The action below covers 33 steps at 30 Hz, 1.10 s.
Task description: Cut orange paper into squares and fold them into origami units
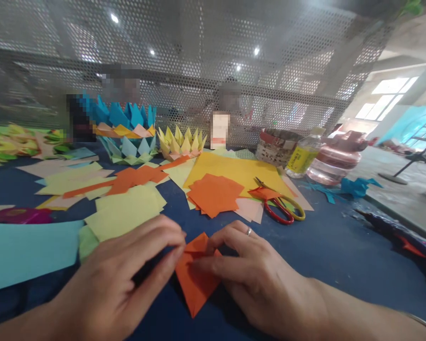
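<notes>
A folded piece of orange paper (196, 289) lies on the dark blue table between my hands, one point toward me and a flap at its far end. My left hand (128, 270) pinches the paper's left edge between thumb and fingertips. On the right side, my right hand (252, 265), with a ring on one finger, presses thumb and fingers onto the same paper. Just beyond it sits a stack of orange paper squares (216, 192). Red-and-yellow-handled scissors (286, 210) rest to the right of that stack, with a small orange folded piece (264, 193) on them.
Pale green sheets (128, 210) and a light blue sheet (28, 251) lie left. Blue (128, 116) and yellow (181, 139) folded-paper pieces stand behind. A woven basket (275, 144), a labelled bottle (301, 156), a pink jug (335, 158) and a dark glue gun (397, 232) are right.
</notes>
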### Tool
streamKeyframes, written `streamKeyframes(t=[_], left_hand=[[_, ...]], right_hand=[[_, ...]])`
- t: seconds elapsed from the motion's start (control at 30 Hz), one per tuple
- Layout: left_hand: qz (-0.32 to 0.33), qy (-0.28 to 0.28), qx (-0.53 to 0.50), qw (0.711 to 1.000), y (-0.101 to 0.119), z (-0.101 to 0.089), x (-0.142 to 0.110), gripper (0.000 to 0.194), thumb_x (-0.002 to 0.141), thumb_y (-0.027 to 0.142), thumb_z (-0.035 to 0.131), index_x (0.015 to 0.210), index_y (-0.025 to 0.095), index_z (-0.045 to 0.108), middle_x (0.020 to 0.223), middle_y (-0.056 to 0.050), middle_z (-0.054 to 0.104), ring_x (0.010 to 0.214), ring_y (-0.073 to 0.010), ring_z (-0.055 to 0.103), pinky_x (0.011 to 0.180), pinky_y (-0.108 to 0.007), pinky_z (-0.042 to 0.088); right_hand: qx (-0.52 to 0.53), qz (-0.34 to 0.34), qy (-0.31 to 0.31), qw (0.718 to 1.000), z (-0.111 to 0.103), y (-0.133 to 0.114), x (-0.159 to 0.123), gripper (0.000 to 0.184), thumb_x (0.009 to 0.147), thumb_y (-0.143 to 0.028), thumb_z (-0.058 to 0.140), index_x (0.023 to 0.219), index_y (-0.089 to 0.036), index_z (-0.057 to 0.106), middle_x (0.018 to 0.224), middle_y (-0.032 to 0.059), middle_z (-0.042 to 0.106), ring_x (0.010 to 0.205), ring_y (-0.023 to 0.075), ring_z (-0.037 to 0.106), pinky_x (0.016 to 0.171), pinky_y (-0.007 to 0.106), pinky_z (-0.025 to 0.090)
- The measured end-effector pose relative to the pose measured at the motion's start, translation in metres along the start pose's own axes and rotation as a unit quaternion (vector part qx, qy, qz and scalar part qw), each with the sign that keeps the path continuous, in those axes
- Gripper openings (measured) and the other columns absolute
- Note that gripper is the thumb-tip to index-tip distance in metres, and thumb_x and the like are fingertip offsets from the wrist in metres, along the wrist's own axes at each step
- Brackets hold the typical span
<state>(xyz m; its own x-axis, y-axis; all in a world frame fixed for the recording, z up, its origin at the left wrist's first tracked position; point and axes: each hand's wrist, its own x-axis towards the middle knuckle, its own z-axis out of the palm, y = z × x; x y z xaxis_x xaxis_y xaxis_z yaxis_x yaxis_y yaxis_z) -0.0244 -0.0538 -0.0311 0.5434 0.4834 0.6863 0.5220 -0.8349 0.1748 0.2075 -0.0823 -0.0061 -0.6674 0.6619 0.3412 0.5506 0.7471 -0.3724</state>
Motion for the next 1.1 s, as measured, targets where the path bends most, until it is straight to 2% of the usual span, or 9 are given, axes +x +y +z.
streamKeyframes(t=[0.07, 0.17, 0.33, 0.43, 0.53, 0.6, 0.73, 0.9, 1.1], left_hand=[[-0.029, -0.022, -0.004, 0.999, -0.005, 0.001, 0.005, 0.015, 0.093, 0.021, 0.047, 0.105, 0.024, 0.057, 0.105, -0.002, 0.069, 0.093, -0.0138, 0.069, 0.078, -0.018, 0.055], [-0.044, -0.046, -0.019, 0.998, -0.009, 0.004, 0.006, 0.019, 0.093, 0.02, 0.047, 0.11, 0.025, 0.055, 0.112, -0.003, 0.067, 0.103, -0.0149, 0.067, 0.088, -0.021, 0.054], [-0.032, -0.075, -0.037, 0.996, -0.01, 0.009, 0.001, 0.03, 0.093, 0.013, 0.042, 0.117, 0.026, 0.053, 0.119, -0.002, 0.067, 0.113, -0.0146, 0.064, 0.097, -0.022, 0.052], [-0.036, -0.079, -0.044, 0.995, -0.011, 0.011, -0.001, 0.03, 0.093, 0.014, 0.042, 0.119, 0.026, 0.054, 0.121, -0.002, 0.067, 0.114, -0.0143, 0.064, 0.098, -0.023, 0.052], [-0.032, -0.087, -0.046, 0.995, -0.011, 0.011, -0.002, 0.033, 0.093, 0.014, 0.043, 0.121, 0.027, 0.053, 0.123, 0.0, 0.067, 0.116, -0.013, 0.063, 0.101, -0.023, 0.05], [-0.03, -0.093, -0.048, 0.994, -0.01, 0.011, -0.002, 0.035, 0.093, 0.015, 0.042, 0.124, 0.027, 0.053, 0.125, 0.001, 0.067, 0.117, -0.0122, 0.062, 0.102, -0.023, 0.049], [-0.016, -0.105, -0.057, 0.993, -0.006, 0.008, 0.001, 0.035, 0.095, 0.015, 0.04, 0.126, 0.027, 0.051, 0.127, 0.0, 0.066, 0.119, -0.0128, 0.062, 0.101, -0.023, 0.05], [0.011, -0.109, -0.063, 0.992, -0.003, 0.004, 0.003, 0.037, 0.095, 0.013, 0.04, 0.128, 0.026, 0.048, 0.126, -0.001, 0.066, 0.116, -0.0128, 0.064, 0.097, -0.019, 0.052], [0.002, -0.115, -0.064, 0.991, -0.004, 0.003, 0.001, 0.035, 0.094, 0.015, 0.045, 0.126, 0.027, 0.05, 0.122, 0.001, 0.068, 0.111, -0.0122, 0.065, 0.097, -0.019, 0.052]], right_hand=[[-0.008, 0.041, 0.035, 0.999, 0.001, 0.002, 0.0, 0.036, 0.091, -0.004, 0.045, 0.116, -0.019, 0.066, 0.11, 0.0088, 0.061, 0.097, 0.0188, 0.057, 0.089, 0.034, 0.049], [-0.02, 0.109, 0.058, 0.992, 0.002, 0.004, 0.001, 0.024, 0.095, -0.013, 0.047, 0.11, -0.018, 0.065, 0.104, 0.0085, 0.061, 0.094, 0.0197, 0.058, 0.086, 0.036, 0.049], [-0.036, 0.127, 0.05, 0.99, 0.001, 0.004, 0.004, 0.017, 0.096, -0.014, 0.046, 0.1, -0.017, 0.063, 0.099, 0.0074, 0.062, 0.091, 0.0189, 0.058, 0.083, 0.035, 0.048], [-0.06, 0.155, 0.057, 0.984, 0.0, 0.001, 0.004, 0.012, 0.097, -0.021, 0.048, 0.095, -0.018, 0.06, 0.096, 0.0065, 0.065, 0.087, 0.0194, 0.059, 0.082, 0.037, 0.046], [-0.076, 0.204, 0.037, 0.975, -0.001, -0.004, 0.004, 0.015, 0.098, -0.032, 0.049, 0.097, -0.019, 0.057, 0.085, 0.0045, 0.067, 0.075, 0.0199, 0.06, 0.082, 0.041, 0.044], [-0.063, 0.212, 0.018, 0.975, -0.001, -0.006, 0.004, 0.019, 0.099, -0.036, 0.047, 0.102, -0.019, 0.054, 0.076, 0.0012, 0.066, 0.067, 0.0186, 0.06, 0.084, 0.043, 0.042], [-0.03, 0.188, 0.012, 0.982, 0.0, -0.006, 0.001, 0.018, 0.096, -0.027, 0.049, 0.112, -0.019, 0.049, 0.068, -0.0038, 0.062, 0.063, 0.016, 0.059, 0.083, 0.039, 0.042], [-0.012, 0.159, 0.018, 0.987, 0.003, 0.0, -0.001, 0.031, 0.087, -0.005, 0.047, 0.115, -0.019, 0.047, 0.082, -0.0004, 0.066, 0.077, 0.0169, 0.06, 0.08, 0.035, 0.042], [0.002, 0.17, 0.041, 0.985, 0.004, 0.008, -0.001, 0.026, 0.092, -0.005, 0.043, 0.113, -0.019, 0.049, 0.092, 0.0028, 0.065, 0.088, 0.0183, 0.06, 0.082, 0.035, 0.042]])
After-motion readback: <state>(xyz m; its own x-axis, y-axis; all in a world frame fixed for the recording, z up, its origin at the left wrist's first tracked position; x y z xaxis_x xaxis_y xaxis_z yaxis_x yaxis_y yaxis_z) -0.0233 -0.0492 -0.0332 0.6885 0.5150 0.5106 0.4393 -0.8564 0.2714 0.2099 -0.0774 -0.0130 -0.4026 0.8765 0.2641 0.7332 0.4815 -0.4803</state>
